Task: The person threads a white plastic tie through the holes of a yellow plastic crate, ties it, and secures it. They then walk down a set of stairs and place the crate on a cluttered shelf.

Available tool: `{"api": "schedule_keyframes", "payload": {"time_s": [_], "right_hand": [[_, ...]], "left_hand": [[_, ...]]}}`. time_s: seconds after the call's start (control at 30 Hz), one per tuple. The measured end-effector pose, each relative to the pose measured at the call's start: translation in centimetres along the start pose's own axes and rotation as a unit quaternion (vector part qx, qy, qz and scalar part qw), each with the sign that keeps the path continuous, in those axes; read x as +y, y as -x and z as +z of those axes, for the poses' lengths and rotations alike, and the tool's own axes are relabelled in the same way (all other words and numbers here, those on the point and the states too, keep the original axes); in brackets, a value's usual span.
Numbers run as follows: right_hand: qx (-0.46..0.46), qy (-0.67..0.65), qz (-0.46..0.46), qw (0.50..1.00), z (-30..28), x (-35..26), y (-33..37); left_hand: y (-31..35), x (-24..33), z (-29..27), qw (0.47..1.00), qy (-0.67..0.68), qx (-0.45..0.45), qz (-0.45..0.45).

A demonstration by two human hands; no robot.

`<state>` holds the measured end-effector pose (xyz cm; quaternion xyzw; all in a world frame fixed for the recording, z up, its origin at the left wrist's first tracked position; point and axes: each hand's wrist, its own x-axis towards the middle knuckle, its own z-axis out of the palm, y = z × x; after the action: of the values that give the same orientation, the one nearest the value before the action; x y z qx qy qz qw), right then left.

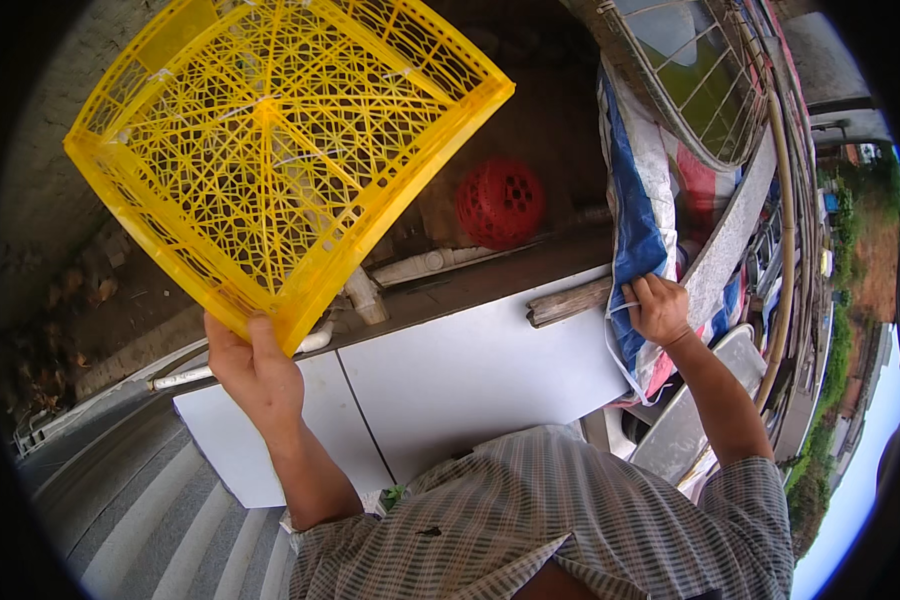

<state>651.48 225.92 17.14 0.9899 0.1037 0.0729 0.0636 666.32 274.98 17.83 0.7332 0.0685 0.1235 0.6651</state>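
Note:
My left hand (258, 372) grips the near corner of a yellow plastic crate (315, 270), its thumb over the rim. The crate is tilted, so its lattice bottom and low walls show. Over on the right, my right hand (657, 308) is closed on the edge of a striped woven sack (630, 235) in blue, white and red. A thin white cord (624, 306) sticks out by its fingers. Against the sack lies the end of a weathered piece of wood (568, 302). What the sack holds is hidden.
White panels (470, 360) stretch in front of me. Beyond them, a red perforated ball-shaped thing (500, 203) lies in a dark recess near a pale pipe (425, 265). A wire-grid frame (695, 75) and long poles (785, 240) crowd the right. Steps (175, 520) lie lower left.

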Motion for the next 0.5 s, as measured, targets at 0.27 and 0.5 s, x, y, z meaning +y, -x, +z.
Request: {"api": "schedule_keyframes", "payload": {"time_s": [0.27, 0.5], "right_hand": [[0.0, 0.005, 0.008, 1.0, 0.0, 0.2, 0.1], [0.03, 0.008, -0.003, 1.0, 0.1, 0.3, 0.5]], "left_hand": [[0.6, 0.5, -1.2, 0.998, -0.043, -0.052, 0.012], [0.9, 1.6, -2.0, 0.994, -0.077, -0.078, 0.025]]}}
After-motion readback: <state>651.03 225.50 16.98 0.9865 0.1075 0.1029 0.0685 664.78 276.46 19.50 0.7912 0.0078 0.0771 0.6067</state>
